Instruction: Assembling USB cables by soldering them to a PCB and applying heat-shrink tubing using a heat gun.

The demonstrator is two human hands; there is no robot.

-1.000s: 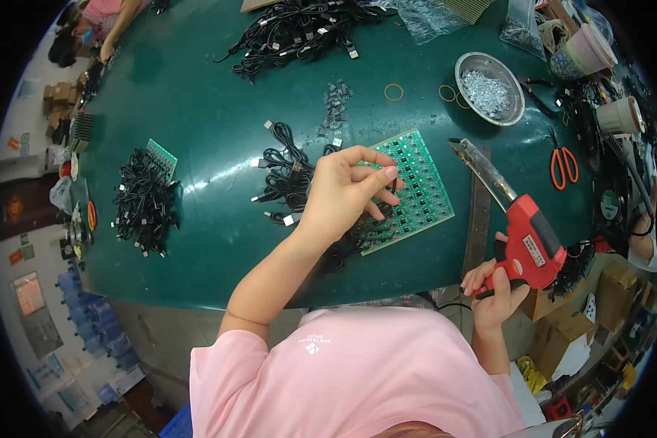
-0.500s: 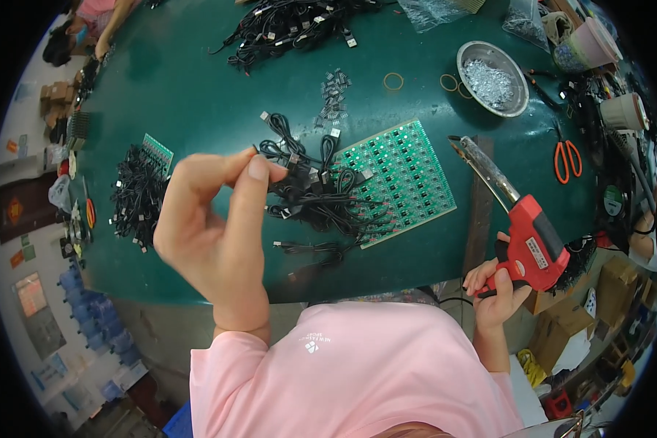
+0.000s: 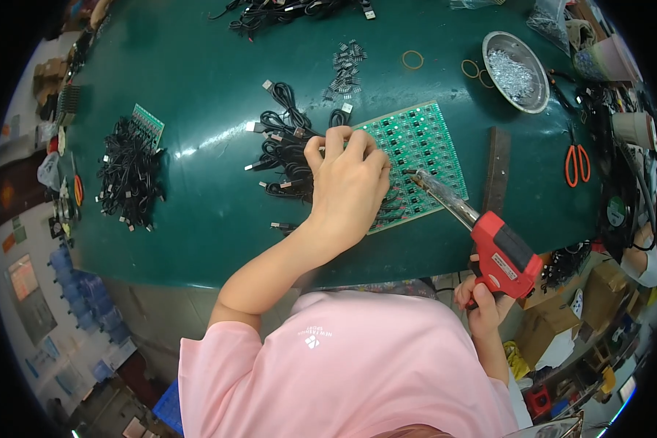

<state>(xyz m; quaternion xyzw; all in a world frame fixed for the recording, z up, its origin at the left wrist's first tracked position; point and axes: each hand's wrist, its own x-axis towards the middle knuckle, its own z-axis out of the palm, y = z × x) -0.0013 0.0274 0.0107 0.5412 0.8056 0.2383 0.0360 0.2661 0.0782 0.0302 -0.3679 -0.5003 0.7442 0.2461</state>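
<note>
My left hand (image 3: 347, 182) is over the left edge of the green circuit board panel (image 3: 427, 146), back of the hand up. Its fingers are bent and drawn together; their tips, and whatever they pinch, are hidden below. Black USB cables (image 3: 277, 157) spread out left of that hand, and thin red wire ends show on the panel beside it. Wrapped around the grip of a red soldering gun (image 3: 505, 255) is my right hand (image 3: 485, 303). The gun's metal tip lies over the middle of the panel, close to my left fingers; I cannot tell whether it touches.
A dark bar (image 3: 497, 168) lies right of the panel. Behind it are a metal bowl (image 3: 544, 87) of small silvery parts, rubber bands (image 3: 412, 60) and a pile of small black parts (image 3: 345, 69). Orange-handled scissors (image 3: 577, 166) lie right, a cable bundle (image 3: 130, 175) left.
My left hand has come down and right, from a raised pinch to the panel's left edge. The soldering gun has swung left and its tip is now over the panel. The view has shifted slightly.
</note>
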